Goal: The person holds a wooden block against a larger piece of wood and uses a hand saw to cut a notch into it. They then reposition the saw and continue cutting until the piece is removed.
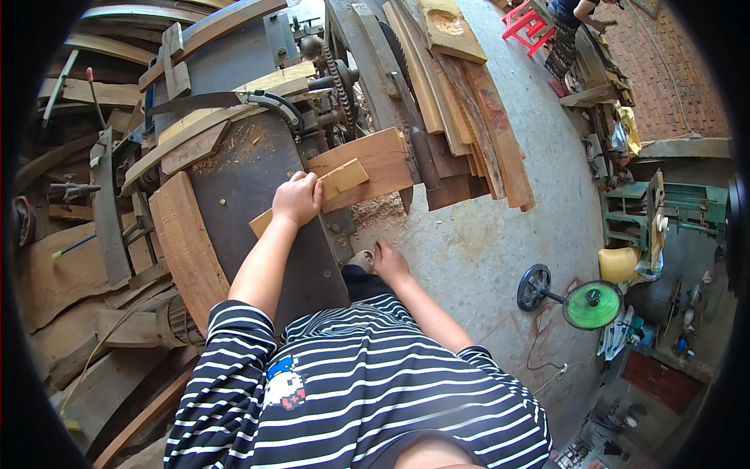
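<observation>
My left hand is closed on a narrow, pale wooden strip, held at a slant over the dark metal machine table. A wider reddish board lies behind the strip at the table's right side. My right hand hangs low beside the table, over the floor, with fingers curled; what it holds, if anything, I cannot make out. Curved wooden pieces and scattered shavings lie on the table, near a chain and sprocket at its far end.
Stacked planks jut out at the back right, and piled timber fills the left. A green fan stands on the concrete floor, near green machinery. A co-worker is by a red stool.
</observation>
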`<state>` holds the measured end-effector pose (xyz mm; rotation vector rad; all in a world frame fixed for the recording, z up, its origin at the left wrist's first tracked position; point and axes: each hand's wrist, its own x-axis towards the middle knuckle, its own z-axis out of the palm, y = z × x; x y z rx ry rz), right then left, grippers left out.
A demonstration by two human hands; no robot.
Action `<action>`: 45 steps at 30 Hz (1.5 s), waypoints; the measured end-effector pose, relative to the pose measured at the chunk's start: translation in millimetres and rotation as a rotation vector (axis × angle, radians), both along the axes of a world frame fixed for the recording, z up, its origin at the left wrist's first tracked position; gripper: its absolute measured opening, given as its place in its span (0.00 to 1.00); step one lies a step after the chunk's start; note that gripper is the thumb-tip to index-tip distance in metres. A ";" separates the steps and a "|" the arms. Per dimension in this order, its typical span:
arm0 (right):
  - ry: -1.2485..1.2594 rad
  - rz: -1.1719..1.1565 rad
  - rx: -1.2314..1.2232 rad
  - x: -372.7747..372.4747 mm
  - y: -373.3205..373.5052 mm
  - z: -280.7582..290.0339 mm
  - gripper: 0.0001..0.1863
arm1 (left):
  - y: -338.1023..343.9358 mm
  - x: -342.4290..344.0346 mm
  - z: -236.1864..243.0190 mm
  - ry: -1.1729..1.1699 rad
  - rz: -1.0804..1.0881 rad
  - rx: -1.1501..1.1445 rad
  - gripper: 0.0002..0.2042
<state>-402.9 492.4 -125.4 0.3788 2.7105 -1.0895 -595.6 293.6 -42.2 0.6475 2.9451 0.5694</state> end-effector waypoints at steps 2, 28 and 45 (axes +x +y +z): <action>-0.022 0.004 0.011 -22.5 -9.5 8.5 0.14 | 1.6 0.2 3.0 -0.009 0.002 0.005 0.12; 0.020 -0.011 0.008 -23.1 -9.6 23.2 0.11 | -1.4 1.5 0.8 -0.024 0.003 0.017 0.12; 0.137 -0.003 0.003 -19.9 3.2 19.3 0.09 | -2.0 1.7 1.6 0.004 0.004 0.031 0.12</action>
